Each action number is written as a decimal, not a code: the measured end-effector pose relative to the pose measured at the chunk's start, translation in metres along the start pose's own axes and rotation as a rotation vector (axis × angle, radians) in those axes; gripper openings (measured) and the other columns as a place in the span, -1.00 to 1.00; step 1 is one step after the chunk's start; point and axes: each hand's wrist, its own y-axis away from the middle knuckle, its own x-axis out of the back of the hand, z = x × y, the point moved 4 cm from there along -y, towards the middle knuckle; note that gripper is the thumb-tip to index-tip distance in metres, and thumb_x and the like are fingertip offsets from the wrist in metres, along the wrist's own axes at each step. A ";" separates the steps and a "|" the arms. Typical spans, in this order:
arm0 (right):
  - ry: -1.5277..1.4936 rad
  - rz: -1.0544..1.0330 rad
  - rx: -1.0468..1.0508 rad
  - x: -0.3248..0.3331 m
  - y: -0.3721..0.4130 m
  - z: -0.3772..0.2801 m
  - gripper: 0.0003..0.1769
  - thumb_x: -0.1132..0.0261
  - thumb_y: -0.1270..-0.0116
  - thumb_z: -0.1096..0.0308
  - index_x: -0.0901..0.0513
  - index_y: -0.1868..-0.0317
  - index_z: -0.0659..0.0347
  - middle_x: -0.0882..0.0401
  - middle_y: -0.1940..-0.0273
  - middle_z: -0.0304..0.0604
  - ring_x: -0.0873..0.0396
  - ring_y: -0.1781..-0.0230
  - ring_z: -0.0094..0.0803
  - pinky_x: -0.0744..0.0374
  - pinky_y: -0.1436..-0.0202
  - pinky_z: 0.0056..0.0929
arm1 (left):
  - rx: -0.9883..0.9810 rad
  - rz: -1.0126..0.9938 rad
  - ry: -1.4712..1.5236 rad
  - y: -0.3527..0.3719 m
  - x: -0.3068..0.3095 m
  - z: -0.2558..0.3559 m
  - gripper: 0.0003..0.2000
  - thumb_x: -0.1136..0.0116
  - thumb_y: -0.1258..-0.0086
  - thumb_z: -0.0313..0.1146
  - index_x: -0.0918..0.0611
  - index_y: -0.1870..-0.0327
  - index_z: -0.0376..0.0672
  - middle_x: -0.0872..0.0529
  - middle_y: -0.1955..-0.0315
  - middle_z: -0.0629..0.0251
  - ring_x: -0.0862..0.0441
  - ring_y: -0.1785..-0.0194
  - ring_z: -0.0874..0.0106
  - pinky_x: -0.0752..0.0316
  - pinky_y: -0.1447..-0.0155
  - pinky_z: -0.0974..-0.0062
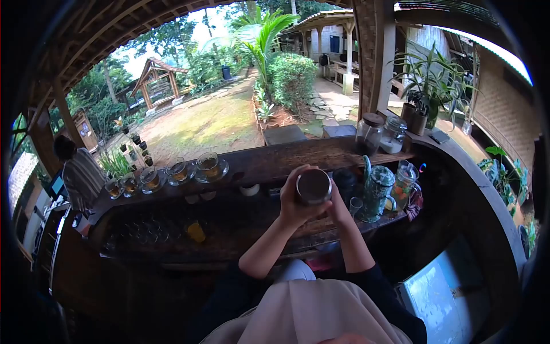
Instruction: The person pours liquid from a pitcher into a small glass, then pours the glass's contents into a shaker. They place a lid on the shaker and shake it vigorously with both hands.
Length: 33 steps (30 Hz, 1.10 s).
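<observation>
Both hands are raised over the counter around a round container [314, 185] with a dark top face and a shiny metal-looking rim. My left hand [290, 200] wraps its near left side, with the thumb along the lower edge. My right hand [337, 205] closes on its right side, the fingers partly hidden behind it. What is inside the container cannot be made out. Just right of the hands are a small clear glass [356, 206] and a green mottled enamel pot [378, 194] with a spout.
Several glass cups of amber drink, including one cup [208, 164], line the raised ledge [275, 160] on saucers. Lidded jars [370, 133] stand at right, above a glass pitcher [405, 182]. A yellow item [196, 231] and clear glasses [146, 229] lie lower left. A person [79, 172] stands far left.
</observation>
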 end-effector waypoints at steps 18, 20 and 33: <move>-0.006 0.401 0.418 0.043 0.031 -0.091 0.17 -0.12 -0.08 -0.55 -0.26 -0.31 0.43 -0.40 -0.20 0.07 -0.49 -0.16 -0.17 -0.54 -0.20 -0.18 | -0.054 -0.222 0.018 -0.067 -0.095 0.072 -0.23 -0.56 0.10 -0.12 -0.45 -0.20 -0.11 -0.64 0.01 0.16 -0.63 -0.02 0.13 -0.51 -0.07 0.19; -0.043 0.351 0.449 0.031 0.043 -0.115 0.17 -0.12 -0.09 -0.54 -0.26 -0.32 0.43 -0.40 -0.20 0.07 -0.50 -0.16 -0.17 -0.54 -0.19 -0.18 | -0.319 -0.198 -0.022 -0.074 -0.083 0.117 -0.26 -0.55 0.08 -0.11 -0.46 -0.20 -0.05 -0.65 0.02 0.18 -0.63 -0.02 0.16 -0.49 -0.09 0.21; -0.025 0.374 0.477 0.044 0.028 -0.142 0.13 -0.12 -0.13 -0.50 -0.25 -0.33 0.42 -0.42 -0.20 0.07 -0.52 -0.14 -0.19 -0.56 -0.17 -0.19 | -0.441 -0.122 -0.161 -0.080 -0.111 0.140 -0.47 -0.32 -0.05 0.02 -0.56 -0.10 0.14 -0.60 -0.04 0.28 -0.57 -0.09 0.27 -0.37 -0.15 0.23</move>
